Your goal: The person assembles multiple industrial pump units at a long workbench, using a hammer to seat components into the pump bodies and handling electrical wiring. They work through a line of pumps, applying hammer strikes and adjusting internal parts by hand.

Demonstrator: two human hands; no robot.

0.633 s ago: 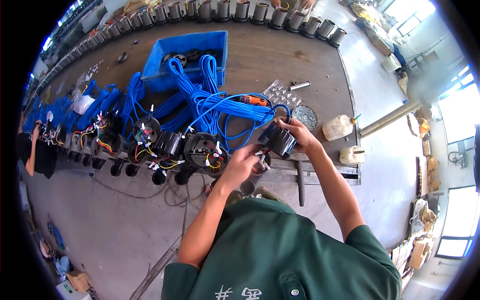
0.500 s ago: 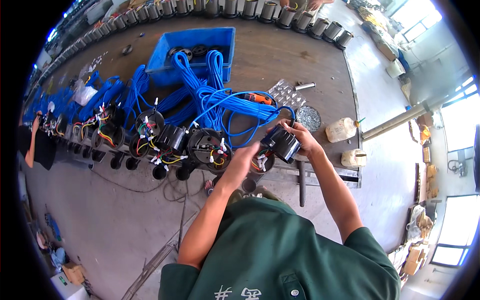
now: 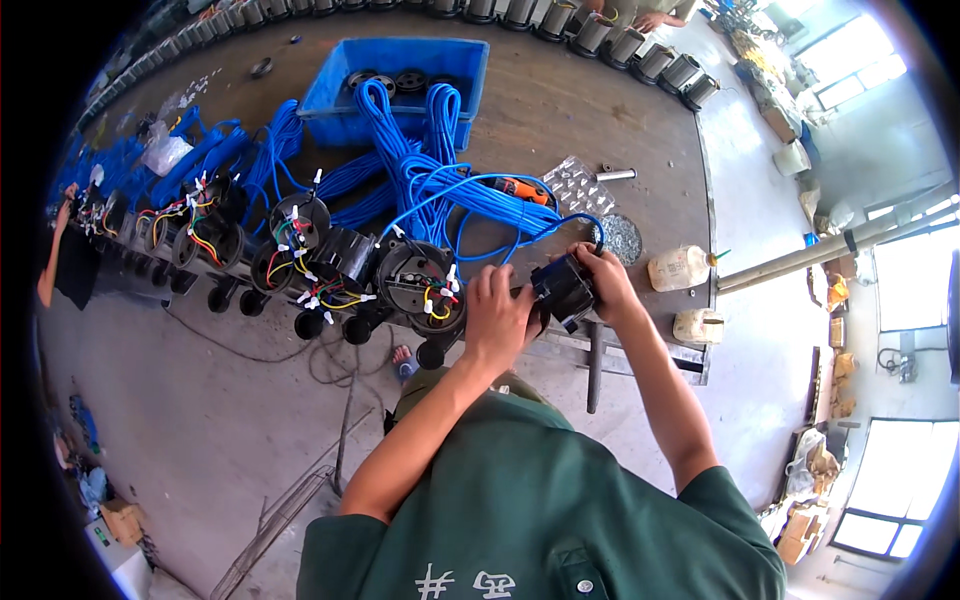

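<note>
My right hand (image 3: 605,280) is closed on a glossy black cover (image 3: 564,288), gripping its right side and top, where a blue cable goes in. To its left, my left hand (image 3: 497,315) curls over a dark round housing at the bench edge. Most of that housing and its wires are hidden under the palm. Beside my left hand stands an open black round housing (image 3: 415,285) with yellow and red wires and white connectors. From the cover, the blue cable runs back to a tied blue cable coil (image 3: 480,205) on the bench.
A blue bin (image 3: 390,125) holds black round parts. Several wired housings line the bench edge to the left. An orange-handled tool (image 3: 522,190), a dish of small metal parts (image 3: 618,240) and two plastic bottles (image 3: 680,268) lie nearby. Metal cylinders (image 3: 625,45) and another person's hand (image 3: 652,20) are at the far edge.
My left hand has moved onto the round housing, covering the wires that showed before. The black cover has shifted slightly left and down in my right hand. The whole view has shifted a little.
</note>
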